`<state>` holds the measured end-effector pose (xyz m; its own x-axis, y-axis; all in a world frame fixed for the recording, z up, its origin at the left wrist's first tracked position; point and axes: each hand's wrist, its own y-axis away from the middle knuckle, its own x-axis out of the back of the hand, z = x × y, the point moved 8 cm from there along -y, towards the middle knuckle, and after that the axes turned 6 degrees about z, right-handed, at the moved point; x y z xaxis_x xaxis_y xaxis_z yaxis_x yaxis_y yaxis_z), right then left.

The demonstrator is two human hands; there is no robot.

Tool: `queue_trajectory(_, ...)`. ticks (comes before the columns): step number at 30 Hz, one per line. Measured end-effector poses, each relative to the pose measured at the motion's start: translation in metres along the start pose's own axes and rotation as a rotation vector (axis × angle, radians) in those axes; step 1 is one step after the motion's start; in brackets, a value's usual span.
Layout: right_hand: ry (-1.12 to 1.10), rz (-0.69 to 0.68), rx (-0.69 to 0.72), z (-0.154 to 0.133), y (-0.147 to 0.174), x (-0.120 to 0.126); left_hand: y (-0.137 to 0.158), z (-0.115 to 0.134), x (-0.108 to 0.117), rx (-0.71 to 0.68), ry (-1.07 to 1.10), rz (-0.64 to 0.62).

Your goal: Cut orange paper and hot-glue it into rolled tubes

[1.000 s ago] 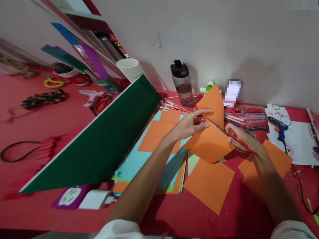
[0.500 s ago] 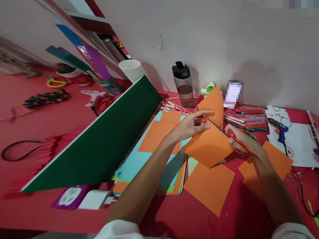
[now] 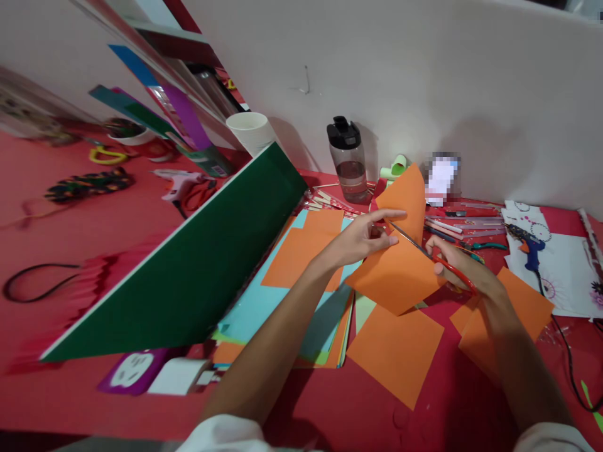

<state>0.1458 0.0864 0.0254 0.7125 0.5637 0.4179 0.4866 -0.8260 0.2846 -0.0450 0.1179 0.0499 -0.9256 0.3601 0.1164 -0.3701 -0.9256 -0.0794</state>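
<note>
An orange paper sheet (image 3: 398,276) is held above the table, its far part curling upward. My left hand (image 3: 360,237) grips its left edge, index finger stretched along the paper and thumb below. My right hand (image 3: 455,260) is closed round the red handles of a pair of scissors (image 3: 455,273), whose blades lie across the sheet and point toward my left fingertips. The blades look nearly closed, and a slit divides the sheet along them. Under and beside it lies a square of orange paper (image 3: 396,355); more orange squares (image 3: 518,307) sit beneath my right forearm.
A green board (image 3: 188,270) leans at left beside a stack of coloured paper (image 3: 264,314). Behind stand a water bottle (image 3: 347,160), a white cup (image 3: 249,132) and a phone (image 3: 441,179). A blue glue gun (image 3: 532,251) lies at right, a pink one (image 3: 181,185) at left.
Hardly anything differs. Both hands, the scissors and the orange sheet keep nearly the same pose; the view has shifted very slightly.
</note>
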Motion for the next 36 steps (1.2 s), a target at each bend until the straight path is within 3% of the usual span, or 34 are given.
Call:
queue_trajectory(13, -0.031, -0.027, -0.025, 0.0041, 0.0021, -0.0003, 0.0006, 0.0001, -0.0001, -0.001, -0.013, -0.010)
queue_trajectory(36, 0.042, -0.002, 0.058, -0.0055, 0.0018, -0.0004, 0.0013, -0.0030, -0.0004, 0.032, -0.004, -0.010)
